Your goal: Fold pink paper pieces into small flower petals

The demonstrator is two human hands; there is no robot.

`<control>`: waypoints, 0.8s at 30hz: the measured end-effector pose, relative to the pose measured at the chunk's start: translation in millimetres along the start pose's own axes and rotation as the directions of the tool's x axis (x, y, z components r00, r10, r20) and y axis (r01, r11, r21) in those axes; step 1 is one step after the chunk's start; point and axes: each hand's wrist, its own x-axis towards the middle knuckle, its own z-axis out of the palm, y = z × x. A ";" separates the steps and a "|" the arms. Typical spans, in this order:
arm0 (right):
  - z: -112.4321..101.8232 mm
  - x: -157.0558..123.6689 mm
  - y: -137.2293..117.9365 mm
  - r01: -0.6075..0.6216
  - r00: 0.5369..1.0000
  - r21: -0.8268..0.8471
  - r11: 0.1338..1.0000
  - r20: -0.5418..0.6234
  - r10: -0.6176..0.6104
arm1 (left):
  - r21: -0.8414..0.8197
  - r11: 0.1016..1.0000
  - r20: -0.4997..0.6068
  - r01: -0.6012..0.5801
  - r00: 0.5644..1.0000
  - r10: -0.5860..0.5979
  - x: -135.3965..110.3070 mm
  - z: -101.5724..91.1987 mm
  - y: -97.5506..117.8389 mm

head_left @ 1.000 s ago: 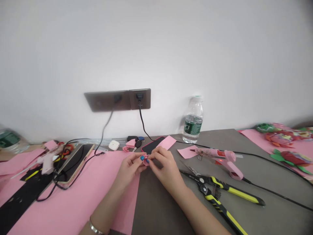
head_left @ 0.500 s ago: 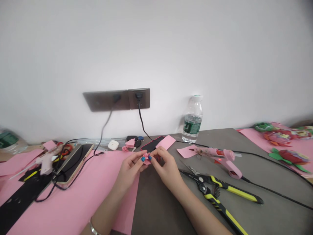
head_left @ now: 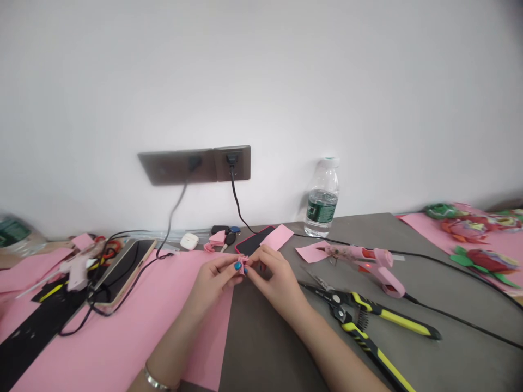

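Pink paper bundle (head_left: 243,265) sits pinched between both hands at lower centre, the left hand (head_left: 214,279) and right hand (head_left: 278,282) closed on it above the grey tabletop (head_left: 261,348). Just behind lies a black phone (head_left: 250,245); to the right, a pink glue gun (head_left: 368,267) and yellow-handled shears (head_left: 363,316).

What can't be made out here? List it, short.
Head view only:
- The small pink paper piece: mostly hidden by the fingers of the left hand and right hand; its shape cannot be told.
- The black phone: lower edge hidden by the right hand, one corner under a pink paper strip.
- The container: blurred, cut off by the left edge.
- The craft flowers: cut off by the right edge, details too small.
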 end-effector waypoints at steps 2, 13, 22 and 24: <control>0.7 -0.4 0.8 -0.021 1.000 -0.001 1.000 -0.009 0.021 | 0.068 0.997 0.012 -0.036 0.999 0.035 -0.6 0.5 0.3; -0.8 1.8 9.3 -0.336 0.941 0.269 0.903 0.132 0.311 | 0.415 0.871 -0.038 -0.262 0.952 0.304 -8.3 4.3 4.5; 0.3 0.9 7.9 -0.311 0.949 0.242 0.919 0.135 0.285 | 0.338 0.918 -0.027 -0.208 0.973 0.231 -6.7 3.7 3.6; 0.3 0.1 3.6 -0.181 0.983 0.150 0.972 0.025 0.179 | 0.188 0.974 -0.025 -0.124 0.991 0.131 -4.8 3.9 3.0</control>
